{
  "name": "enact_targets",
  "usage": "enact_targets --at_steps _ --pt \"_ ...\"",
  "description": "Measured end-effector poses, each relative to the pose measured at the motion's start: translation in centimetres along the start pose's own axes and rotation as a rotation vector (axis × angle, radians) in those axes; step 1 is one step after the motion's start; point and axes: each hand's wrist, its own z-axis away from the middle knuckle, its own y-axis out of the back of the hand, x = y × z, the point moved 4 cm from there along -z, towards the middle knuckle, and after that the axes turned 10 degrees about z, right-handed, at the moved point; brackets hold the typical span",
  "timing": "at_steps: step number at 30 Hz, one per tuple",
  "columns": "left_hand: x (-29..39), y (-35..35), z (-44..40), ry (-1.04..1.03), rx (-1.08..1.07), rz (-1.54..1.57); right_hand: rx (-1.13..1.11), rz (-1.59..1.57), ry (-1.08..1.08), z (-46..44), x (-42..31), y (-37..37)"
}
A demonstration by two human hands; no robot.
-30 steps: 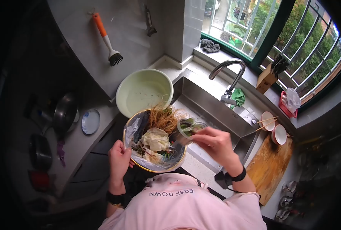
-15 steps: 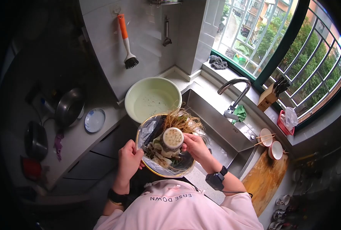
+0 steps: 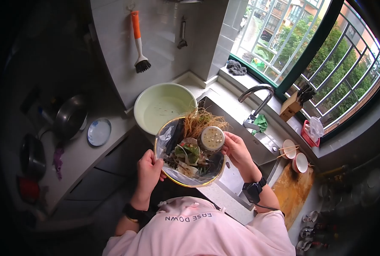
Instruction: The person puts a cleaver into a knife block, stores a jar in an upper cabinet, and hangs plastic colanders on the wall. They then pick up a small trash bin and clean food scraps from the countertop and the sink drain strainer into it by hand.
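My left hand (image 3: 148, 170) is closed on the gold-coloured rim of a trash bin (image 3: 160, 149) lined with a thin plastic bag. Inside lie vegetable scraps (image 3: 189, 153), with green leaves and pale peelings, and a clump of stringy brown roots (image 3: 200, 123) hangs over the far edge. Between the fingers of my right hand (image 3: 237, 149) is a round sink strainer (image 3: 213, 138), its dotted, pale face turned up toward me. It hovers over the bin's right side. Part of its wall is hidden.
Behind the bin stands a pale green basin (image 3: 141, 109) with water. To the right are the steel sink (image 3: 224, 112), faucet (image 3: 264, 96), bowls with chopsticks (image 3: 300, 163) and a wooden cutting board (image 3: 290, 200). A plate (image 3: 99, 132) and a pan (image 3: 70, 117) sit on the left counter.
My right hand has moved the strainer rightward, away from the bin's middle, uncovering green leaves among the scraps. My left hand still holds the rim.
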Motion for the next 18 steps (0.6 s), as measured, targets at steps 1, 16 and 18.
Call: enact_targets --at_steps 1,16,18 --pt "-0.4 -0.1 0.0 0.003 -0.001 0.01 0.011 -0.011 -0.01 0.0 0.1 0.2" --pt "-6.6 -2.0 -1.3 0.087 0.002 0.167 -0.018 -0.067 -0.124 -0.8 1.9 0.6" --pt "-6.6 -2.5 -1.1 0.084 -0.032 0.156 0.054 0.143 -0.109 -1.3 2.3 1.7"
